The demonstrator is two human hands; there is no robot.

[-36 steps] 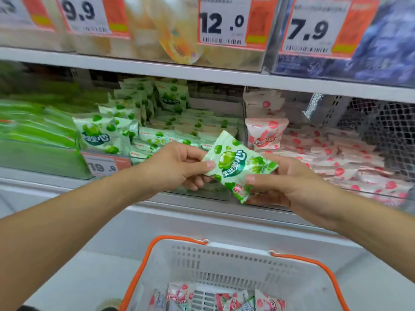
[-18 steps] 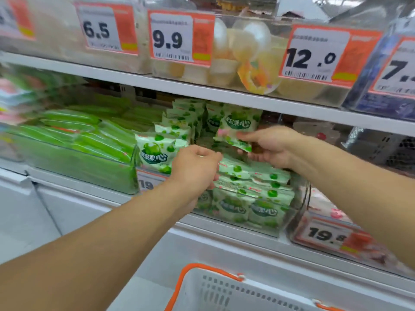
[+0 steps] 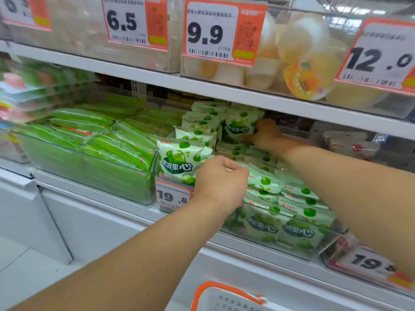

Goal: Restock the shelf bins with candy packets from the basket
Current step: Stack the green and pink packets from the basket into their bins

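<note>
Your right hand [image 3: 263, 133] reaches to the far end of the clear plastic shelf bin [image 3: 292, 248] and holds an upright green-and-white candy packet [image 3: 240, 126] there, thumb under its lower edge and fingers behind it, though how tightly they close is hard to judge from this angle. The packet stands with its long axis vertical, face toward you, touching the row of upright packets just to its left. So the task's thing lies far and slightly right of your left hand, and the right hand is the one on it.

Your left hand [image 3: 221, 178] hovers over the near part of the same bin with fingers curled; nothing shows in its grip. It sits just right of the front upright green packet [image 3: 179, 162] and above the orange-and-white price tag [image 3: 171, 195].

The bin holds more green packets, lying flat through its middle and right. The bin to the left holds long green wrapped bars [image 3: 101, 140]. The white basket with an orange rim [image 3: 226, 295] is nearest you, below the shelf.
</note>
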